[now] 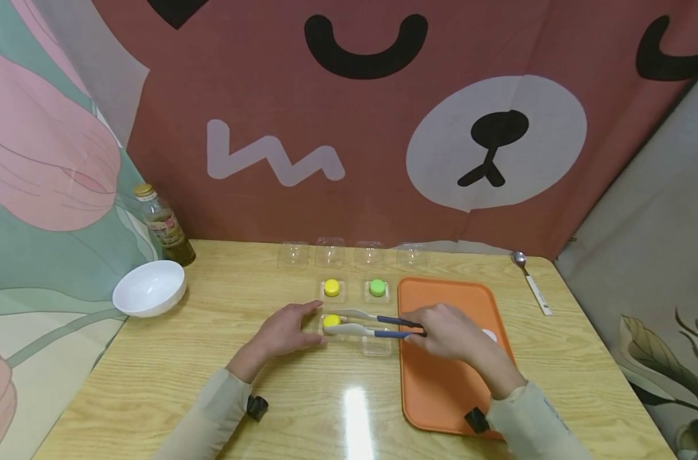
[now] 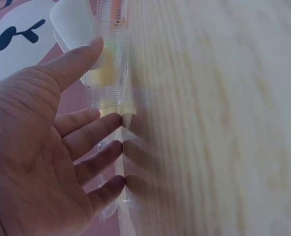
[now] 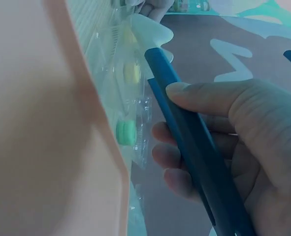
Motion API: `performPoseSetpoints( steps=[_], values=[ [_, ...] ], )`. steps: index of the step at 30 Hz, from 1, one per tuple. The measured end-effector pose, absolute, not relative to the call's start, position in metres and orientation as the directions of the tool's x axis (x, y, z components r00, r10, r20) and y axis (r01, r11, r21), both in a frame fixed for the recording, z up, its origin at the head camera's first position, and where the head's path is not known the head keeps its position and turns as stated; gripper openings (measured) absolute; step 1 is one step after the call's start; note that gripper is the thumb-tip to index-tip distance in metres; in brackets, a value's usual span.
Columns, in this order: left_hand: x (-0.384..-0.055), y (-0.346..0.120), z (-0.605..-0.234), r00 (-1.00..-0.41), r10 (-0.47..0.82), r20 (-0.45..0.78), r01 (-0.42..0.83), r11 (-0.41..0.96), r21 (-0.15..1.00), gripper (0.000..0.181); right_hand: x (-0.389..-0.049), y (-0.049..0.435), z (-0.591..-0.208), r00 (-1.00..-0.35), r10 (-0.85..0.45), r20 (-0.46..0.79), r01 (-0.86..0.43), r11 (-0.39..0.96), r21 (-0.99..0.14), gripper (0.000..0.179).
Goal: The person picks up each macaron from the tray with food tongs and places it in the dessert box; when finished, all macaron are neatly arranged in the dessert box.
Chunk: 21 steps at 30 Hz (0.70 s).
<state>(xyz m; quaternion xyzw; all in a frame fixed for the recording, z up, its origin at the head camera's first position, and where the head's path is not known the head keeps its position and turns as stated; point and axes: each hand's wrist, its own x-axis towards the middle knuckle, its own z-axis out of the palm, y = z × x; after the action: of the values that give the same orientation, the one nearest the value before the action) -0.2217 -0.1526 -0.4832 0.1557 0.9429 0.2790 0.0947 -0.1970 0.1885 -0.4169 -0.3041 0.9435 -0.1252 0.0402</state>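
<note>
My right hand (image 1: 443, 329) grips blue-handled tongs (image 1: 386, 333) over the left part of the orange tray. Their pale flat tips point left and overlap a yellow macaron (image 1: 330, 319) in a small clear plastic box. Around that box's left side is my left hand (image 1: 282, 329), thumb and fingers spread and loosely bent. In the left wrist view its thumb (image 2: 83, 59) lies right at the clear plastic. Just behind are another yellow macaron (image 1: 332, 287) and a green macaron (image 1: 378, 287), each in its own clear box. A further clear box (image 1: 376, 348) sits below the tong handles.
The orange tray (image 1: 455, 396) lies beneath my right forearm, with a whitish thing (image 1: 489, 334) partly hidden by it. Several clear boxes (image 1: 369, 255) line the back edge. A white bowl (image 1: 149, 291) and a bottle (image 1: 167, 230) stand left; a spoon (image 1: 533, 284) lies right.
</note>
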Motion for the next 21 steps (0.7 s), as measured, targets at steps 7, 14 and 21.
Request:
performPoseSetpoints(
  steps=[7, 14, 21],
  values=[
    [-0.222, -0.153, -0.483, -0.932, 0.344, -0.113, 0.225, 0.793, 0.566, 0.082, -0.195, 0.186, -0.416, -0.82, -0.573, 0.013, -0.562, 0.799, -0.212, 0.037],
    [-0.22, -0.151, -0.481, -0.935, 0.333, -0.118, 0.216, 0.804, 0.554, 0.082, -0.193, 0.188, -0.416, -0.826, -0.564, 0.009, -0.548, 0.797, -0.253, 0.038],
    [-0.219, -0.151, -0.48, -0.938, 0.323, -0.127, 0.207, 0.814, 0.543, 0.082, -0.19, 0.198, -0.417, -0.853, -0.522, 0.02, -0.495, 0.795, -0.35, 0.037]
  ],
)
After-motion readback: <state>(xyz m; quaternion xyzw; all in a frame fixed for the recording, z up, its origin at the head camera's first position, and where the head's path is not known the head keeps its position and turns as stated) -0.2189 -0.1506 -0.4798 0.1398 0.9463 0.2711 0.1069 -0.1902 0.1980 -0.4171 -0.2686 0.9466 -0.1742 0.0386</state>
